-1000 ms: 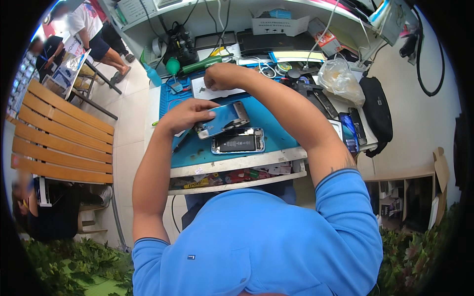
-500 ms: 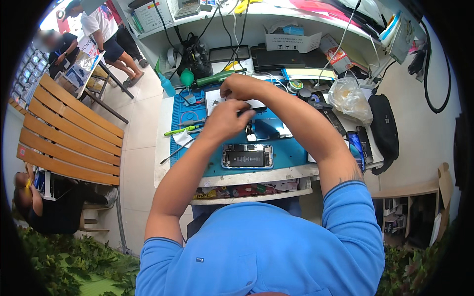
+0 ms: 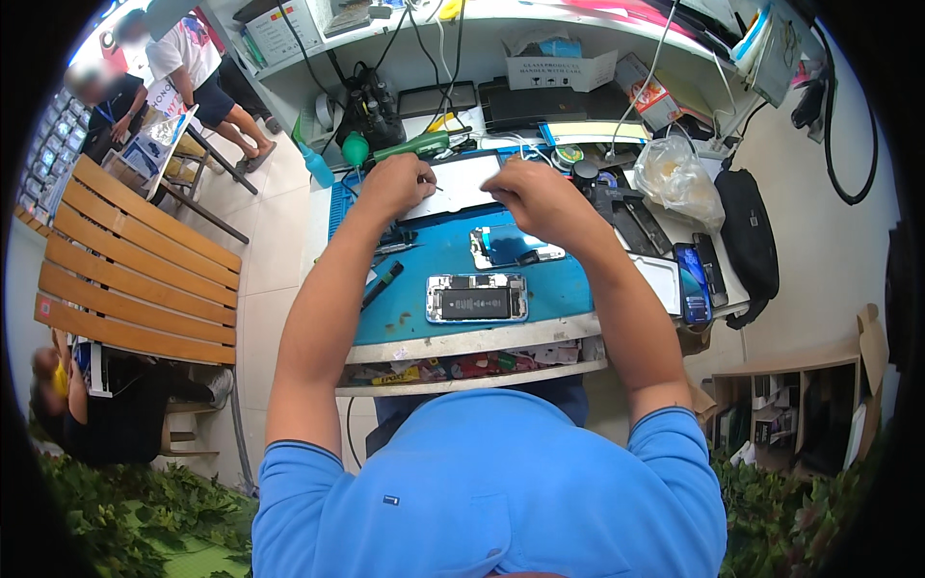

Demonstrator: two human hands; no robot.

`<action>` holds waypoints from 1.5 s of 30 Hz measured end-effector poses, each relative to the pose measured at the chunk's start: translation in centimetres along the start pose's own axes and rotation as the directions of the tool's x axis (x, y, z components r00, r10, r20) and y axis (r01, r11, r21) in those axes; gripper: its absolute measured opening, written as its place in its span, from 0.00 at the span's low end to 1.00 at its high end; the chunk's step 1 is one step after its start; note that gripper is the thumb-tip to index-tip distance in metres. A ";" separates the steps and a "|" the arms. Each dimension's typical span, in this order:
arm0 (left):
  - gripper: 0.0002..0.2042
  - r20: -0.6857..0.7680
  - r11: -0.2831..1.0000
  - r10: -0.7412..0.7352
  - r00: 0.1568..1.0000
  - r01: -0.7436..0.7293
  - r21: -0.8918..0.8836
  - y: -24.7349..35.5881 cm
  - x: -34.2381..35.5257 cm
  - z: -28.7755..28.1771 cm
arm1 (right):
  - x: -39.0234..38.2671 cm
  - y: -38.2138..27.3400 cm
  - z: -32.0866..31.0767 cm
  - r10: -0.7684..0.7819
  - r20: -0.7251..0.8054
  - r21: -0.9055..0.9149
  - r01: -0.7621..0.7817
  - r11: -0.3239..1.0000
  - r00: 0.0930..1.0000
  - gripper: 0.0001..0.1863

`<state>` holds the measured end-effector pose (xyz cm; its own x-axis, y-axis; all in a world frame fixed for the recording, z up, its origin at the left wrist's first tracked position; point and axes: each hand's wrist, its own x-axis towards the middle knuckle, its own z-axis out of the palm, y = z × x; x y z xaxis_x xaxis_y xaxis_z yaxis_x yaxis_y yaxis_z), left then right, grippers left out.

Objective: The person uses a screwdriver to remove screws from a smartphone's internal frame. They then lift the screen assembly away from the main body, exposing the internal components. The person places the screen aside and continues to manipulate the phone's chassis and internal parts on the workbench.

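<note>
A flat white pad with a dark rim [image 3: 458,185] lies at the back of the blue work mat [image 3: 395,323]. My left hand [image 3: 393,186] is at the pad's left side, fingertips pinched over it. Some small thing may be between them, too fine to name. At the pad's right edge, my right hand [image 3: 540,199] has its fingers drawn together; their contents are hidden. Nearer me lies an opened phone [image 3: 477,299], its black battery and inner parts bare. Just behind it is a phone screen assembly [image 3: 515,247] with a small dark part on its edge.
A black pen-like tool [image 3: 383,286] lies beside my left forearm. A green air blower [image 3: 356,148] and a blue bottle [image 3: 316,166] stand back left. On the right are a clear plastic bag [image 3: 679,183], a black pouch [image 3: 748,241] and a blue phone [image 3: 692,282]. A partly open drawer [image 3: 462,371] holds packets.
My hands have parted: the left moved left and away from me, the right moved right. The white pad between them is now uncovered. The opened phone stays on the mat.
</note>
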<state>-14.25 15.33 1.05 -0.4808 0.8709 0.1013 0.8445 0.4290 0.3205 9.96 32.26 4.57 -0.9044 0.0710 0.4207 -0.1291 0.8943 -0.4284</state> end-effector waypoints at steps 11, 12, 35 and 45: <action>0.08 0.013 0.967 0.182 0.983 -0.177 -0.186 -1.2 0.6 -2.5 | -11.7 -2.3 -0.1 0.208 -0.070 0.134 -0.197 0.971 0.976 0.11; 0.05 0.061 0.928 0.087 0.994 -0.059 -0.367 -0.5 -0.4 -3.1 | -12.5 -2.6 0.4 0.233 0.013 0.164 -0.232 0.959 0.972 0.20; 0.18 0.410 0.559 0.325 0.852 0.177 -0.810 5.6 -10.6 -0.9 | -9.4 -4.2 4.5 0.378 0.319 0.728 -0.480 0.489 0.869 0.23; 0.22 0.402 0.706 0.354 0.845 0.041 -0.707 8.4 -10.9 -3.2 | -7.7 -3.3 4.0 0.179 0.559 0.722 -0.581 0.375 0.810 0.14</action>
<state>-2.64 8.64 5.61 -0.0126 0.9837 -0.1795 0.4096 0.1688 0.8965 15.74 27.00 -0.41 -0.9827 -0.0290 -0.1828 0.1836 -0.0247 -0.9827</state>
